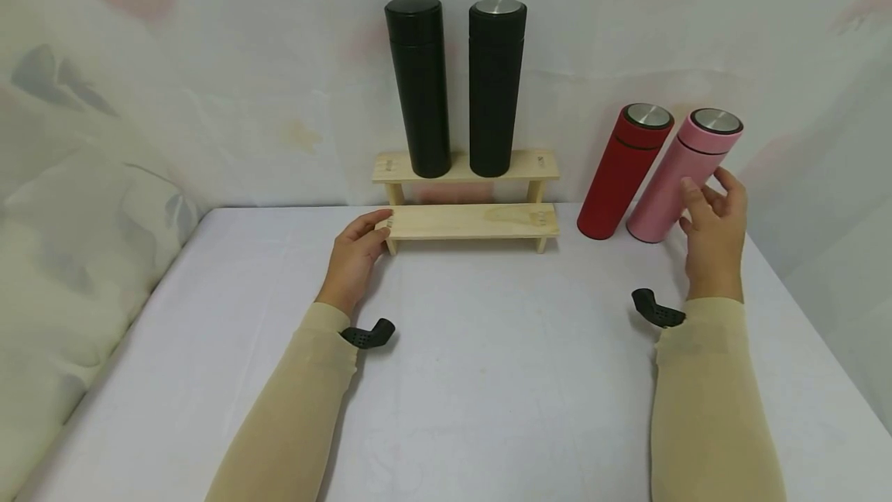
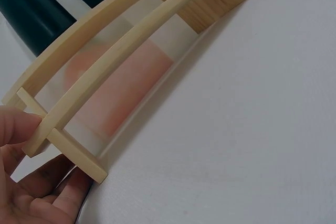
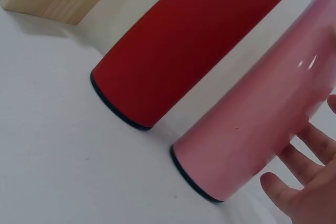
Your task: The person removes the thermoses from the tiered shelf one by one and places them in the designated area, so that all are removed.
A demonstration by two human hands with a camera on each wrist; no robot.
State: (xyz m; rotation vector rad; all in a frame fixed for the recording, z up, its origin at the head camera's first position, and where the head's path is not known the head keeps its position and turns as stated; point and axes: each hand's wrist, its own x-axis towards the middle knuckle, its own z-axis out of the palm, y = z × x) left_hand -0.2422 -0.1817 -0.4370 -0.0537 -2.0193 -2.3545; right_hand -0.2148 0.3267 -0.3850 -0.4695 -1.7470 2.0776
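Note:
A two-step wooden stand [image 1: 467,221] bears two tall black bottles, one with a plain dark lid [image 1: 421,91] and one with a silver-topped lid [image 1: 496,91], upright on its upper shelf. My left hand [image 1: 351,262] pinches the left end of the lower shelf, thumb on top and fingers below. To the right, a red bottle [image 1: 622,177] and a pink bottle [image 1: 681,180] stand on the table side by side, both with silver-topped lids. My right hand [image 1: 718,231] is at the pink bottle's right side, its fingers loosely bent and spread beside the surface.
A white cloth covers the table [image 1: 502,378]. Pale patterned fabric [image 1: 279,84] hangs behind it and along the left side. Each wrist has a small black device strapped on, the left one [image 1: 369,334] and the right one [image 1: 656,308].

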